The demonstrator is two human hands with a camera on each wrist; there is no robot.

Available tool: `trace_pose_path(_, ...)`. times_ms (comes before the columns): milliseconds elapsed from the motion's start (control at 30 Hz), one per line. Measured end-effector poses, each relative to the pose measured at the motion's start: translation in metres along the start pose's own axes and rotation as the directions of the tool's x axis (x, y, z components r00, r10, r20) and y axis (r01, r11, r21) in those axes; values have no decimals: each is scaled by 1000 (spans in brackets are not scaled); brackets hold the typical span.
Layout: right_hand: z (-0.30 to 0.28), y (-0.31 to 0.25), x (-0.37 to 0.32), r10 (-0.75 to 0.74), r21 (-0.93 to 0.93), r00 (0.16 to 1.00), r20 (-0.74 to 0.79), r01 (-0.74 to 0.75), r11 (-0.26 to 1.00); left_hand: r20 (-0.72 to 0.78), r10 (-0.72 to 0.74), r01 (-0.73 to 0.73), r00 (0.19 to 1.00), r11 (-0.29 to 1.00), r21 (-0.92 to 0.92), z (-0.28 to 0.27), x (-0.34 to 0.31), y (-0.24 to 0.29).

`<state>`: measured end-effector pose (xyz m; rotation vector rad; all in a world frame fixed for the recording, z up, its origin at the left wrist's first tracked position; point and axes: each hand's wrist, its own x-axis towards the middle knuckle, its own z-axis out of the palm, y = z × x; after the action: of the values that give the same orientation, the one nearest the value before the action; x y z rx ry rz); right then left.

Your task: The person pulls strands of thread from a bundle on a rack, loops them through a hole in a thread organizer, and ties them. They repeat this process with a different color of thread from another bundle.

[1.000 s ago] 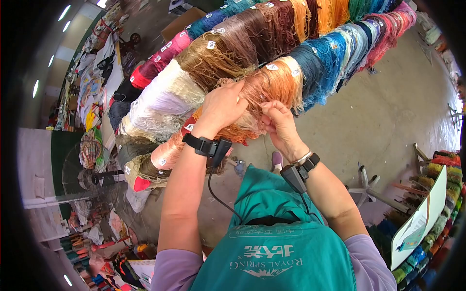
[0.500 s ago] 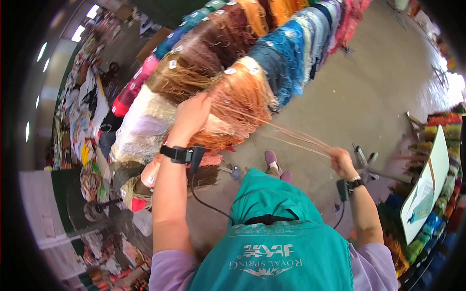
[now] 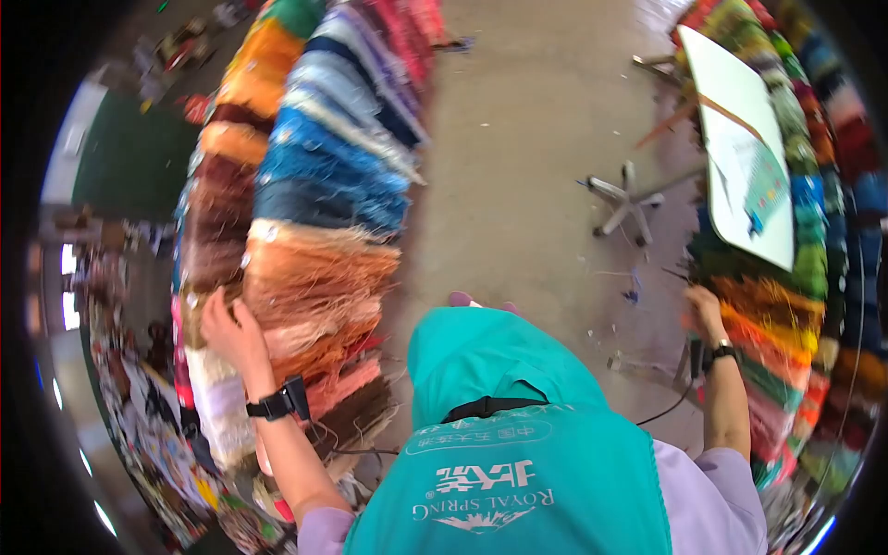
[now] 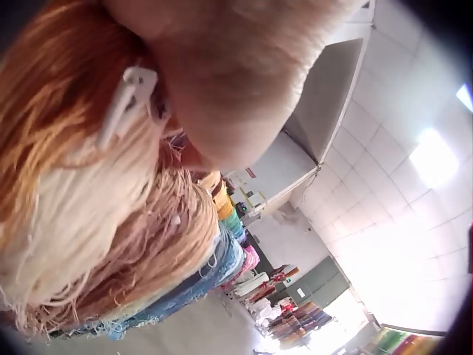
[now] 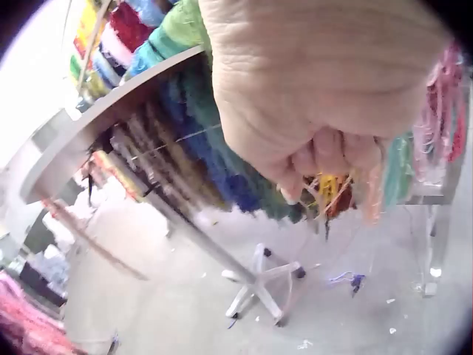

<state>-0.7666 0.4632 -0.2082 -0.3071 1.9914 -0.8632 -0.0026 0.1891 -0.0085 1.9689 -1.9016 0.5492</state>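
Note:
My left hand (image 3: 236, 333) rests at the rack on the left, its fingers over the gap between the brown and peach yarn. In the left wrist view that hand lies close to hanging hanks of peach and dusty pink yarn (image 4: 174, 229), with a white tag (image 4: 129, 100) beside it. Well out to the right, my right hand (image 3: 705, 310) has curled fingers. Thin pale threads (image 5: 336, 196) trail beneath those fingers in the right wrist view. Orange-peach hanks (image 3: 314, 277) hang between dark blue and pink ones.
A second yarn rack (image 3: 772, 342) runs along the right side. A white board (image 3: 740, 139) with papers stands over it on a wheeled base (image 3: 629, 199). Concrete floor (image 3: 518, 166) with thread scraps lies between the racks.
The right hand drew threads out of the peach hank and swung far right to beside the other rack. The left hand stayed at the left rack. The view turned rightward.

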Motion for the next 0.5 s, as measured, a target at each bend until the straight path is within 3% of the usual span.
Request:
trace_pose_path(33, 25, -41, -24, 10, 38, 997, 82, -13, 999, -106, 50, -48, 993, 999, 18, -15, 7, 41)
trace_pose_path(100, 58, -103, -56, -76, 98, 968, 239, 53, 994, -81, 242, -255, 967, 909, -328, -19, 26, 99)
trace_pose_path(167, 78, -145, -76, -198, 175, 927, 318, 148, 973, 68, 442, -260, 894, 638, -725, -18, 41, 170)
trace_pose_path(200, 84, -165, -89, -246, 174, 903, 351, 196, 965, 135, 526, -170, 839, 491, -854, -11, 44, 203)
trace_pose_path(267, 90, -202, -116, -339, 172, 846, 412, 294, 940, 171, 733, -46, 659, 266, -963, -14, 46, 274)
trace_pose_path(300, 92, -216, -128, -368, 158, 828, 422, 333, 930, 72, 831, -94, 552, 148, -985, -22, 49, 309)
trace_pose_path(333, 95, -229, -139, -394, 144, 812, 430, 369, 918, 97, 885, 16, 456, 101, -995, -30, 48, 340)
trace_pose_path(400, 96, -254, -167, -417, 115, 799, 434, 410, 905, -69, 938, 88, 340, -105, -991, -37, 42, 397)
trace_pose_path(500, 92, -276, -196, -450, 158, 808, 382, 422, 893, -128, 977, 260, 173, -171, -951, -52, 36, 452)
